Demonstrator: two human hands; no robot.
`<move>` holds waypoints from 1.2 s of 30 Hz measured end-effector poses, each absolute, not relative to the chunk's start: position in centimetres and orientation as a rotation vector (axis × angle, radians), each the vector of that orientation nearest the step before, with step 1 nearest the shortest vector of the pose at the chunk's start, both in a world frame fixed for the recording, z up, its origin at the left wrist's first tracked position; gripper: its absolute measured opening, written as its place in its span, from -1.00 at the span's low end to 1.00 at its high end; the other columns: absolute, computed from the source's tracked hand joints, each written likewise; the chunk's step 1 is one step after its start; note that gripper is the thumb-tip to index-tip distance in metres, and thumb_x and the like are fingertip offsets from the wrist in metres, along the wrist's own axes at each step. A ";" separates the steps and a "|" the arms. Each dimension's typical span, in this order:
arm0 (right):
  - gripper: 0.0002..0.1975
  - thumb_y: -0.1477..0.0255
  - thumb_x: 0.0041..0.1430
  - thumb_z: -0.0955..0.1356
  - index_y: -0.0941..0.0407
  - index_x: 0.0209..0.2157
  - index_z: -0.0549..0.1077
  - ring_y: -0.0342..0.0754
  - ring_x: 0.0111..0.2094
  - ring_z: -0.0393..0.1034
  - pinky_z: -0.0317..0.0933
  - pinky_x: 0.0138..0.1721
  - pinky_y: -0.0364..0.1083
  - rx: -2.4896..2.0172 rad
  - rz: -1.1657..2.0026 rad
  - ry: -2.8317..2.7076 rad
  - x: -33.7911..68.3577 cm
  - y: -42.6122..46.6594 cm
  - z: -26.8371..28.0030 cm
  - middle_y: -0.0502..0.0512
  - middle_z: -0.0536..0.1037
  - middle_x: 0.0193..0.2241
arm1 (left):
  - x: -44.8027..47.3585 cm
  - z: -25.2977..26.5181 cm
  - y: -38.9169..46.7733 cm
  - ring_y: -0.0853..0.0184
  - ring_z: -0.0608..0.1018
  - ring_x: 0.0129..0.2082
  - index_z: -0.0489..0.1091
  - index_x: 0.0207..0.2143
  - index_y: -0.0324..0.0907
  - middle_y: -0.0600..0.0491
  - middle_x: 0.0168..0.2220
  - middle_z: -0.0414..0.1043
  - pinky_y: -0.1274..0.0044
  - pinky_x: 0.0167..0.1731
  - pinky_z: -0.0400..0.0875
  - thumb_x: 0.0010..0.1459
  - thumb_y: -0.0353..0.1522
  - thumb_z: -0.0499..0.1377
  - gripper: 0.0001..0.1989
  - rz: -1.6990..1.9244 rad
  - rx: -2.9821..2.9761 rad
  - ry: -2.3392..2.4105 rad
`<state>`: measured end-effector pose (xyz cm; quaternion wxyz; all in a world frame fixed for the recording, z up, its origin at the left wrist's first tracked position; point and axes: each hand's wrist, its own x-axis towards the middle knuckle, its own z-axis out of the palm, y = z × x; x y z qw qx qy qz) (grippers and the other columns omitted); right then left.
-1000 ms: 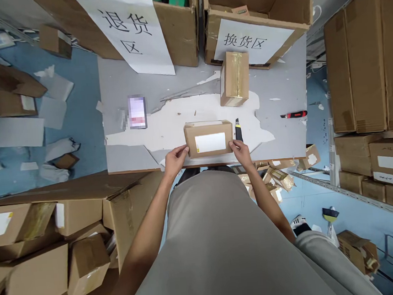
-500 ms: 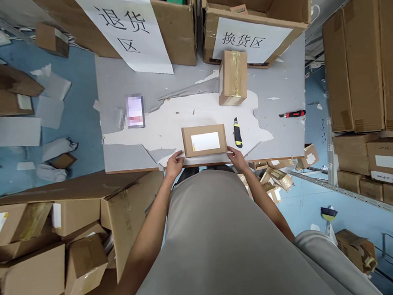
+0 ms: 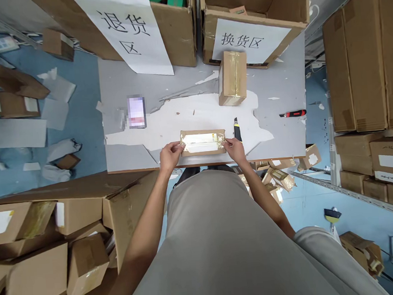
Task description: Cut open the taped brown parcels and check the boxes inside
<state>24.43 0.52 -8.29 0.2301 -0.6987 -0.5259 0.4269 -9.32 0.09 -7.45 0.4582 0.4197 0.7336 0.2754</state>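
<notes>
Head view: at the far side of a grey rectangular counter [image 3: 281,140], a large brown cardboard box with green contents [image 3: 182,38]; just right of it, a large open brown cardboard box [image 3: 257,18], both fronted by white paper sheets with black characters. Against the right-hand sheet, partly covering it, a taped upright brown carton [image 3: 233,79]. Toward the left, a small dark-edged device with a blurred screen [image 3: 136,112]; near the right edge, a red-and-black utility knife [image 3: 293,113]. Just beside the right hand [image 3: 235,150] and partly hidden by it, a yellow-and-black utility knife [image 3: 237,129]. Between the hands, close to the near edge, a small oblong brown cardboard parcel [image 3: 202,142] with a white label and shiny tape. Gripped at its left end by the left hand [image 3: 170,157], at its right end by the other, fingers closed on both ends; impossible to tell whether resting or lifted.
</notes>
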 end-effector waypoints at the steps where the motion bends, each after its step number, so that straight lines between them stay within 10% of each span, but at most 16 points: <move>1: -0.56 0.00 0.38 0.49 0.08 -0.07 0.80 0.23 -0.08 0.66 0.53 0.19 0.22 -1.936 1.179 -1.454 24.5 0.6 -8.5 0.21 0.71 -0.18 | -9.1 -7.4 0.1 0.06 0.74 -0.03 0.68 0.00 -0.24 -0.15 -0.08 0.74 0.28 0.15 0.65 0.26 -0.10 0.41 -0.58 0.665 1.029 1.809; 12: -0.17 -0.24 0.25 0.44 0.21 0.12 0.73 0.31 0.02 0.69 0.56 0.18 0.27 -1.972 1.198 -1.132 29.9 -2.3 -10.8 0.38 0.79 0.02 | -3.2 1.6 -2.7 0.03 0.68 0.29 0.57 0.18 -0.10 -0.11 0.33 0.61 0.21 0.36 0.58 0.46 -0.13 0.28 -0.63 0.730 1.200 1.458; 23: -0.35 -0.16 0.30 0.36 0.10 -0.06 0.75 0.33 0.17 0.66 0.53 0.27 0.30 -2.120 1.069 -1.072 32.4 -2.7 -11.8 0.32 0.79 0.07 | 0.7 7.1 -2.3 -0.12 0.10 0.70 0.41 0.50 0.02 -0.04 0.73 -0.13 0.06 0.52 0.38 0.53 -0.04 0.22 -0.40 0.306 1.514 0.922; 36: -0.68 0.15 0.38 0.45 0.09 -0.09 0.73 0.21 -0.07 0.74 0.59 0.08 0.13 -2.020 1.150 -1.303 25.0 -1.7 -7.2 0.26 0.82 -0.09 | -5.9 -1.8 -3.1 -0.19 0.56 0.44 0.29 0.56 -0.31 -0.33 0.53 0.36 0.08 0.48 0.40 0.42 -0.10 0.27 -0.20 0.453 1.384 1.692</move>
